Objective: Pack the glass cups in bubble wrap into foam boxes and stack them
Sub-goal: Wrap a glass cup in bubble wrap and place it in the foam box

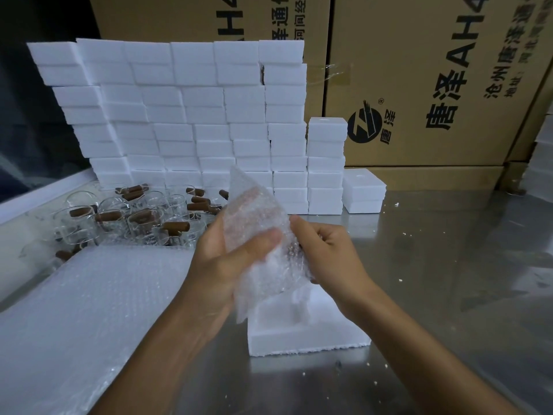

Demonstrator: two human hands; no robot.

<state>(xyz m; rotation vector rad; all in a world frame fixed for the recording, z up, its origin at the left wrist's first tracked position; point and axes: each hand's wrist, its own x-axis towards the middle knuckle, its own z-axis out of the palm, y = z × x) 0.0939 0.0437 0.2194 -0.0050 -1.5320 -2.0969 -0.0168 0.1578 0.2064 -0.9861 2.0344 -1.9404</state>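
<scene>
Both hands clamp one bubble-wrap bundle (260, 235) at centre — left hand (227, 265) cradling, right hand (326, 253) pinching the edge. The person should tuck the wrap snug, then lower it into the single open foam box (308, 330) at 6 o'clock. Bare cups (131, 217) at 9 o'clock — too jumbled to count.

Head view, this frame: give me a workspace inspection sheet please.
Surface: metal table, foam crumbs scattered.
Job's things: bubble-wrapped cup in both hands above open foam box; unwrapped glass cups; bubble wrap sheets; stacked foam boxes.
Clutter: nothing seen beyond crumbs.
Grippers: left hand and right hand grip the wrap.
Cables: nothing seen.
Surroundings: printed cardboard cartons behind.
</scene>
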